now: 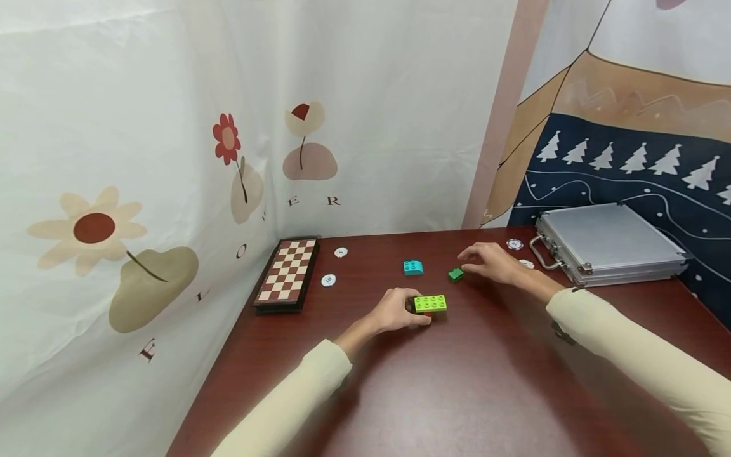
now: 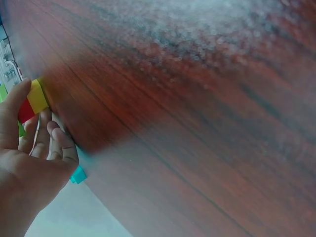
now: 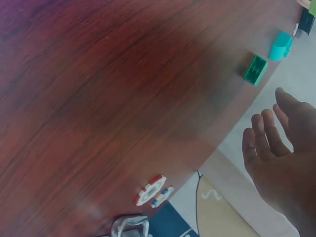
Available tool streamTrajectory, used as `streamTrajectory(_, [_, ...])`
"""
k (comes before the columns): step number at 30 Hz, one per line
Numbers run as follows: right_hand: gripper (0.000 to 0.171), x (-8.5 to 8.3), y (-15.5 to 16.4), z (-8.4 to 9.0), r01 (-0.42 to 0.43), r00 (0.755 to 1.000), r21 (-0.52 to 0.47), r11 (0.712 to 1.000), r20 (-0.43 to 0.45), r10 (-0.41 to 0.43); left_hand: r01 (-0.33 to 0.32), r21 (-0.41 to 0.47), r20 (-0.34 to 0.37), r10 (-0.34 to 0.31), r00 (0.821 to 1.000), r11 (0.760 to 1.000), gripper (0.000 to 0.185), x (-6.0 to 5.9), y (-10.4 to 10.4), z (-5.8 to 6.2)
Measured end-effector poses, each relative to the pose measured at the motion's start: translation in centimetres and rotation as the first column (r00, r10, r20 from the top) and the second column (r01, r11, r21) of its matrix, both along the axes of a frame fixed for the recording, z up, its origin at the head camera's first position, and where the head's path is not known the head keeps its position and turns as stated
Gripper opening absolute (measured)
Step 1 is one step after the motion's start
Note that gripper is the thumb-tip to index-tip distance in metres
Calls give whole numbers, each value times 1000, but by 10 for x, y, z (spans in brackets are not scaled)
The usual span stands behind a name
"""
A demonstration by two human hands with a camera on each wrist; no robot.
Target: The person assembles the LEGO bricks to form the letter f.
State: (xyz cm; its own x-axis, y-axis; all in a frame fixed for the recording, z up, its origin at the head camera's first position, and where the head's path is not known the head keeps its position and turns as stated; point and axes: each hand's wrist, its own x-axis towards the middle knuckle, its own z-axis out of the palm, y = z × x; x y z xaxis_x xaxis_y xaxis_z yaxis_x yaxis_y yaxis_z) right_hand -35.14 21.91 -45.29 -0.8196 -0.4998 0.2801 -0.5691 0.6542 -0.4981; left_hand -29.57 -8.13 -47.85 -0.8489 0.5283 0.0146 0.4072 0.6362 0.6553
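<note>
At centre frame the left hand [image 1: 396, 311] curls round a small brick stack [image 1: 429, 304], lime on top, red and yellow beneath; it seems partly built; right of it lies the dark green brick [image 1: 455, 274], unattached, with the right hand [image 1: 492, 261] just beside it, fingers relaxed, holding nothing; the teal brick [image 1: 413, 267] also waits loose above centre.

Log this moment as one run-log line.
left hand: grips stacked lime-green, yellow and red toy bricks | right hand: open, beside small dark-green brick | surface: dark red wooden table
</note>
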Motion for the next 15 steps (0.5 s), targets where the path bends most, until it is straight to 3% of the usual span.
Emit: streamTrajectory(15, [22, -12, -5, -17, -35, 998, 7, 999, 45, 35, -5, 15, 24, 5, 1000, 1000, 43, 1, 0, 0])
